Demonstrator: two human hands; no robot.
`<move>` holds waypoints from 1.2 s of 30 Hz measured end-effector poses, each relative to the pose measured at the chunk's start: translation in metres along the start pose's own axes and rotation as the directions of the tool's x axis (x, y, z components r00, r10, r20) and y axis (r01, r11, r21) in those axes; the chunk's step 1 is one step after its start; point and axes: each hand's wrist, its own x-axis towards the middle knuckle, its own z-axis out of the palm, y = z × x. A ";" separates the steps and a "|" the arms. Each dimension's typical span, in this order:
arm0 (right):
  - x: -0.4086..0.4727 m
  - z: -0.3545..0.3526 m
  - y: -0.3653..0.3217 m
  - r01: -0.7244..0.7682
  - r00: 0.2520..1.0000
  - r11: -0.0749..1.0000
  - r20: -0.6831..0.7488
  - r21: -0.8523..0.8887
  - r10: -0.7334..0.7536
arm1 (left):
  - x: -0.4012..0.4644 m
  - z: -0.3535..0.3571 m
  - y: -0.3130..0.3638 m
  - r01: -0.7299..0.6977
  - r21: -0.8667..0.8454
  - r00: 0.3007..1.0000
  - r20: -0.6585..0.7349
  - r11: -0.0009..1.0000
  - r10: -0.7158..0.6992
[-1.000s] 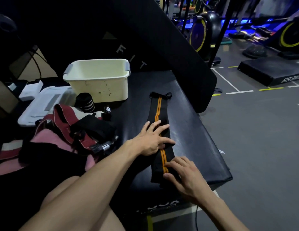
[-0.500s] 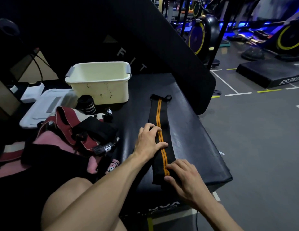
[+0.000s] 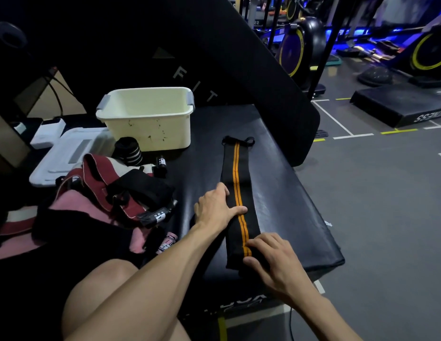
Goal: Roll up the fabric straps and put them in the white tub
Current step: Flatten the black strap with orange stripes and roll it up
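While the left hand (image 3: 215,209) presses the strap (image 3: 239,198) flat (thumb across), right hand (image 3: 276,260) fingers seemingly pinch its near end.

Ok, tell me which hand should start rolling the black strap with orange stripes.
Probably the right hand: its fingers already curl on the near end of the strap, where the roll would begin. The left hand rests mid-strap, thumb across it, suited to steadying.

Strap (image 3: 239,193): woven cloth, matt black, orange stripes. Tub (image 3: 150,130): smooth cream plastic (speckled, scuffed front). Bench pad (image 3: 288,205): black vinyl, faint sheen. Floor (image 3: 386,217): matt grey.
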 end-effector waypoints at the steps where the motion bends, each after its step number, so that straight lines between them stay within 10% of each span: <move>1: 0.000 -0.001 0.000 0.004 1.000 1.000 0.006 -0.004 -0.003 | 0.001 0.000 -0.002 -0.011 -0.051 1.000 0.012 0.999 0.012; 21: 0.026 -0.014 -0.014 -0.075 0.977 0.995 0.192 -0.073 0.088 | 0.009 0.010 -0.020 -0.261 -0.162 0.965 -0.040 0.952 0.258; 36: 0.056 -0.014 -0.018 -0.084 0.984 0.968 0.131 -0.236 0.117 | 0.012 0.000 -0.018 -0.185 -0.185 0.983 -0.019 0.965 0.184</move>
